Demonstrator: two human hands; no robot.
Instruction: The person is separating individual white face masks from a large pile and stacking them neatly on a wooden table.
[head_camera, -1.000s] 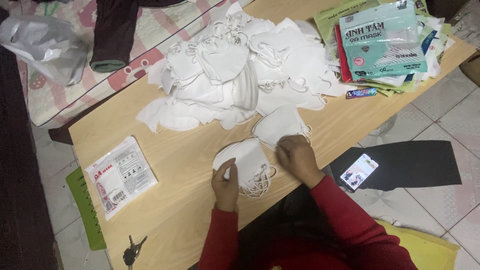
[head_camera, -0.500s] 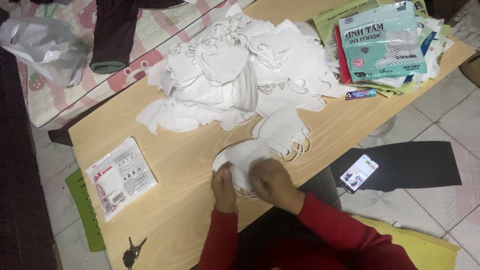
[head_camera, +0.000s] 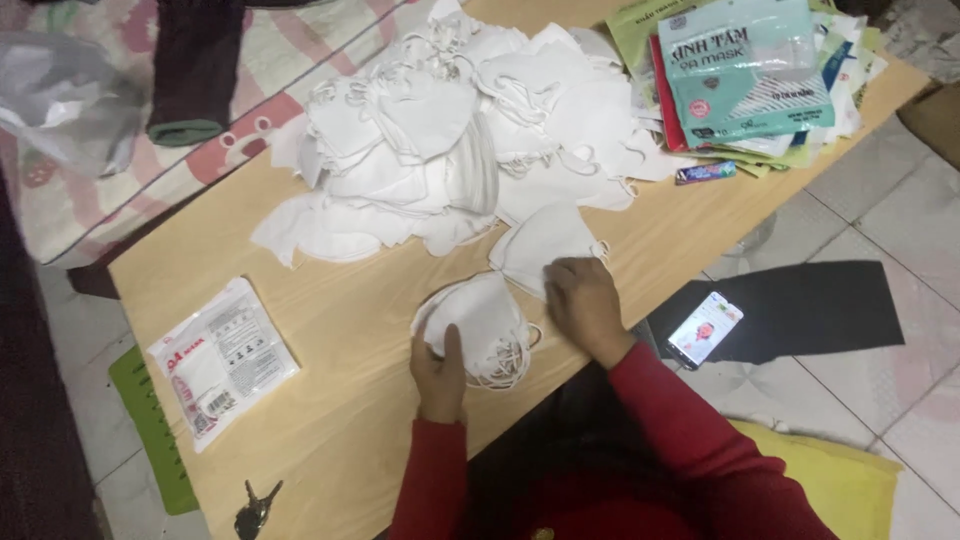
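We see two hands at the desk's (head_camera: 330, 330) near edge. The left hand (head_camera: 440, 375) lies flat, fingers loosely spread, pressing a small stack of white masks (head_camera: 475, 320); we cannot count its layers. The right hand (head_camera: 585, 305) rests just beside the stack, fingertips on one single mask (head_camera: 545, 245) lying apart from the big heap (head_camera: 450, 130) toward the far edge. One sealed mask packet (head_camera: 222, 358) lies near the left edge, one set of keys (head_camera: 255, 508) at the near-left corner.
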